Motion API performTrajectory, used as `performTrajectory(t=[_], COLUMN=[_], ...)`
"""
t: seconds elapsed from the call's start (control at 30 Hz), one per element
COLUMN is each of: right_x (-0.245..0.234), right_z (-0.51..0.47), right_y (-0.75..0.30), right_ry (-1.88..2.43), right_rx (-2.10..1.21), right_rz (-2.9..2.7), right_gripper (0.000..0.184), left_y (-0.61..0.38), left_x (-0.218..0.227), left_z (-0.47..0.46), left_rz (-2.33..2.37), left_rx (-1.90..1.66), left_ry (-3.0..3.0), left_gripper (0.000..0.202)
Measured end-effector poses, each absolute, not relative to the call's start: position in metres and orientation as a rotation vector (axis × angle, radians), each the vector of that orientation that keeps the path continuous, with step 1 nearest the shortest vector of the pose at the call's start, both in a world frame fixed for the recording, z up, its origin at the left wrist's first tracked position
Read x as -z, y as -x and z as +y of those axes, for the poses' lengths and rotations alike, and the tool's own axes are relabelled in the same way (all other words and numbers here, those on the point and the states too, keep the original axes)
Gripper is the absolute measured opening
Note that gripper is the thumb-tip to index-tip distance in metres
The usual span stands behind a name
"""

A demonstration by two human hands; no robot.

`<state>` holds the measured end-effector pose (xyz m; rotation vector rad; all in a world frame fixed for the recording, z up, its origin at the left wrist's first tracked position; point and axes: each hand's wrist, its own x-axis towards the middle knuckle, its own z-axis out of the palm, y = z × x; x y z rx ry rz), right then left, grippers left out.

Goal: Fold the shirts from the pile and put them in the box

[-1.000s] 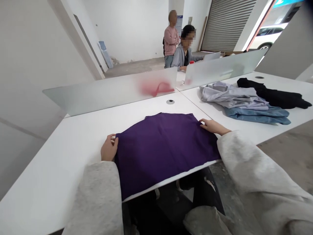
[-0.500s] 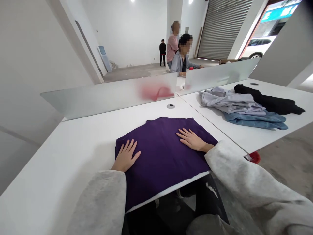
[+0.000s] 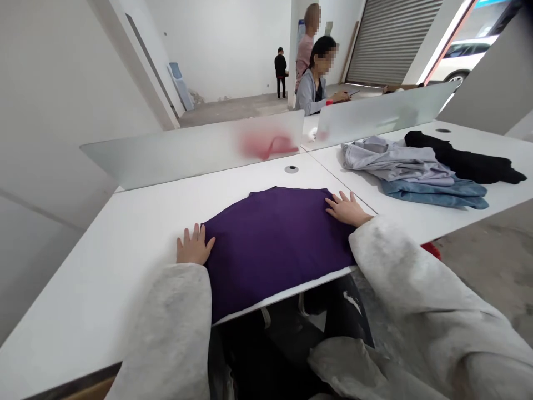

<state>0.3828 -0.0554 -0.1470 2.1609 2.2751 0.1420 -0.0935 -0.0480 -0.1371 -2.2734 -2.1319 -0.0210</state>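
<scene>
Garment: folded purple garment (image 3: 275,244), flat on the white counter (image 3: 116,261), near edge overhanging.
Left grip (image 3: 192,250): fingers spread, palm down at its left edge.
Right grip (image 3: 347,208): spread flat on its far right corner.
Handling: likely soft, light, limp; pinch the corners.

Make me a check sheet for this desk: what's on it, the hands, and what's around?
Surface: white desk, smooth top.
Job's things: purple cloth lying flat, near edge hanging over the desk front.
Clutter: grey, blue and black clothes heaped on the next desk.
Hands: left hand flat at the cloth's left edge; right hand flat at its far right corner.
Cables: nothing seen; one round cable hole.
Surroundings: frosted divider, seated person behind it, roller shutter.
</scene>
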Motion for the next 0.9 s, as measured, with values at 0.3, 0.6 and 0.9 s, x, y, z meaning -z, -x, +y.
performTrajectory(t=[0.3, 0.6, 0.9], right_x=[0.109, 0.186, 0.182], right_z=[-0.141, -0.171, -0.159], right_y=[-0.244, -0.208, -0.271], right_ry=[-1.740, -1.864, -2.084], right_rx=[-0.155, -0.070, -0.164], right_rz=[3.074, 2.973, 2.735], right_gripper=[0.048, 0.057, 0.050], left_y=[-0.045, -0.102, -0.041], left_x=[0.037, 0.176, 0.175], left_z=[-0.165, -0.176, -0.166], left_rz=[-1.698, -1.935, -2.045], left_rx=[0.548, 0.737, 0.386], left_ry=[2.380, 2.665, 2.392], left_gripper=[0.051, 0.057, 0.059])
